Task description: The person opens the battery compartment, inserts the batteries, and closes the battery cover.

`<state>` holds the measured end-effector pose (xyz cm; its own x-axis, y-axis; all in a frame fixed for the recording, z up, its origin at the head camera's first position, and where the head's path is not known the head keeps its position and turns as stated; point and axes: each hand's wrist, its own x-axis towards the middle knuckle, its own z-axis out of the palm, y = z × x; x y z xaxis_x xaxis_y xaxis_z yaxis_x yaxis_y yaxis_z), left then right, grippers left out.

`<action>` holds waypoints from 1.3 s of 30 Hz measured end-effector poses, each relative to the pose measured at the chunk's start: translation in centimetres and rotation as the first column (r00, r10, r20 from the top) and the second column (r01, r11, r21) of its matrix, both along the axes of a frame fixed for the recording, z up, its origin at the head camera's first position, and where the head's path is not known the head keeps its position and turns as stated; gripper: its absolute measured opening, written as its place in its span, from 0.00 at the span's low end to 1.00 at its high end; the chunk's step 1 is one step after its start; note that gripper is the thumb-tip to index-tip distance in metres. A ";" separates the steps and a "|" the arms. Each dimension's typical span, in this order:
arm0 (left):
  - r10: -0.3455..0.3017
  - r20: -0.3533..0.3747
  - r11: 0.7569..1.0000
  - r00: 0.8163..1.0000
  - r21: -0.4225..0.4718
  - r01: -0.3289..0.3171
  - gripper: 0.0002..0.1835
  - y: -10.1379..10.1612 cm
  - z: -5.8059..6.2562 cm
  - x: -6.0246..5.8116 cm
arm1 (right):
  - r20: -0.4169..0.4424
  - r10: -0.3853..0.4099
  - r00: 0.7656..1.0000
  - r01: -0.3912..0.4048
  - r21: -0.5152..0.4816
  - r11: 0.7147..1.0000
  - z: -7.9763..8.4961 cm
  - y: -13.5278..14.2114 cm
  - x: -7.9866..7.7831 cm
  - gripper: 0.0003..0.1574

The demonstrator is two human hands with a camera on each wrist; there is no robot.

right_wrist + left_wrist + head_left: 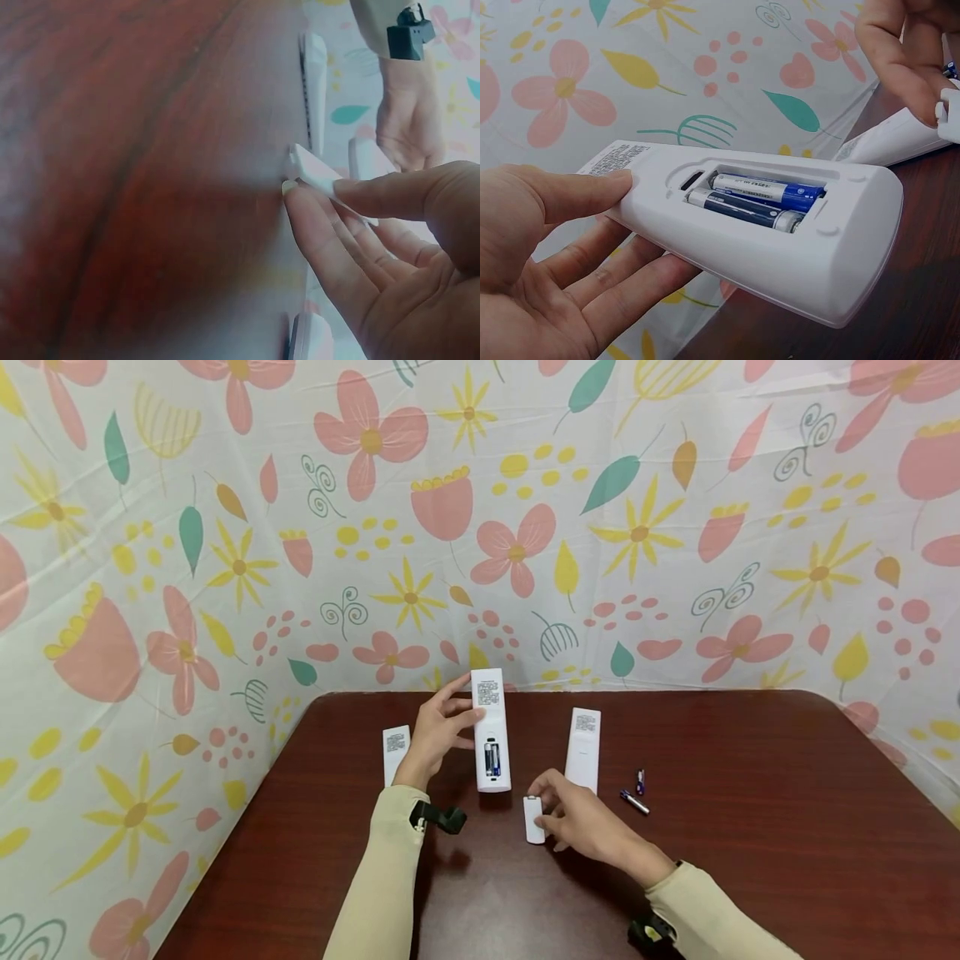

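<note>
My left hand (pixel 437 727) holds a white remote control (pixel 489 718) above the table, its back turned up. Thumb on top and fingers beneath grip it in the left wrist view. Its battery compartment is uncovered, and two batteries (pixel 754 199) lie side by side inside. Lower and to the right, my right hand (pixel 581 818) pinches a small white battery cover (pixel 533 820) between thumb and fingers. In the right wrist view the cover (pixel 319 174) is tilted between the thumb and fingertips.
A second white remote (pixel 583 747) lies behind my right hand, and a third (pixel 395 747) lies left of my left hand, partly hidden by it. Two loose batteries (pixel 635 802) lie on the dark wooden table (pixel 712 860) to the right. A flowered cloth (pixel 517 485) hangs behind.
</note>
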<state>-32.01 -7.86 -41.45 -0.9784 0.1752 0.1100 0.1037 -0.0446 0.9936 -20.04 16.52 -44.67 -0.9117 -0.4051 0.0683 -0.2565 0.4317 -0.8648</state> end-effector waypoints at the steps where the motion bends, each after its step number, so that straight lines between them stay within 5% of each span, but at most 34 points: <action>1: -0.001 -0.001 1.000 1.000 0.001 0.001 0.35 0.0 0.0 0.0 | -0.006 -0.003 1.000 0.003 0.005 1.000 0.0 0.0 -0.1 0.18; 18: -0.005 -0.005 1.000 1.000 0.000 0.005 0.35 0.2 0.1 0.1 | -0.023 -0.090 0.996 0.087 -0.096 0.992 1.9 -0.1 -1.4 0.20; 39: -0.005 -0.020 1.000 1.000 -0.008 0.005 0.35 0.2 0.1 0.2 | -0.172 -0.112 0.979 0.071 -0.229 0.971 3.6 -2.8 -3.3 0.23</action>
<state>-31.84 -7.61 -41.31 -0.9752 0.1806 0.1280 0.1232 -0.0376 0.9917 -23.32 13.67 -41.07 -0.9079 -0.2763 0.3153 -0.3873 0.2645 -0.8832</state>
